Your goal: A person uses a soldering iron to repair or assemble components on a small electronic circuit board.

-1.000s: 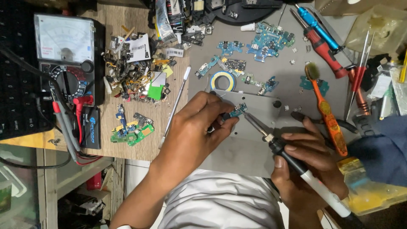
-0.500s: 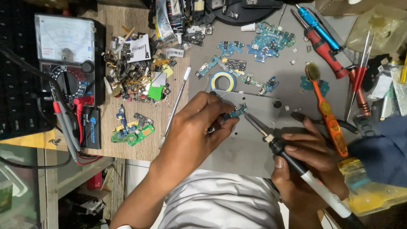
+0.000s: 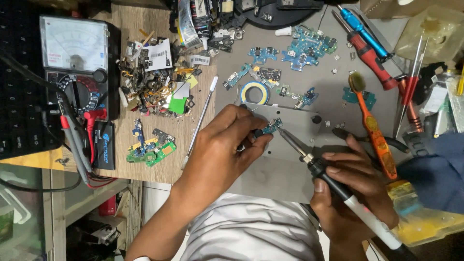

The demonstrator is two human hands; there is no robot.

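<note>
A white label (image 3: 158, 54) with black bars lies on the scrap pile (image 3: 150, 87) at the upper left of the desk (image 3: 193, 140), and a smaller white tag (image 3: 199, 60) sits just right of it. A green square (image 3: 177, 105) shows at the pile's lower edge. A black box (image 3: 104, 145) with pale print lies under the meter (image 3: 77, 65), beside the red and black probes (image 3: 77, 140).

Open room is scarce: bare wood shows only between the green boards (image 3: 151, 152) and my left hand (image 3: 217, 150), and the grey plate (image 3: 290, 145) is free below my hands, up to the desk's near edge.

My left hand comes up from below, wrist bent right, fingers (image 3: 246, 126) pinched closed on a small blue board (image 3: 272, 126) held over the plate's upper part. My right hand (image 3: 355, 186) is curled tight round the iron (image 3: 333, 181), held like a pen, its tip slanting up-left to touch the board's right end. A tape ring (image 3: 254, 93) lies just above my left fingers; an orange brush (image 3: 374, 128) lies right of the plate.
</note>
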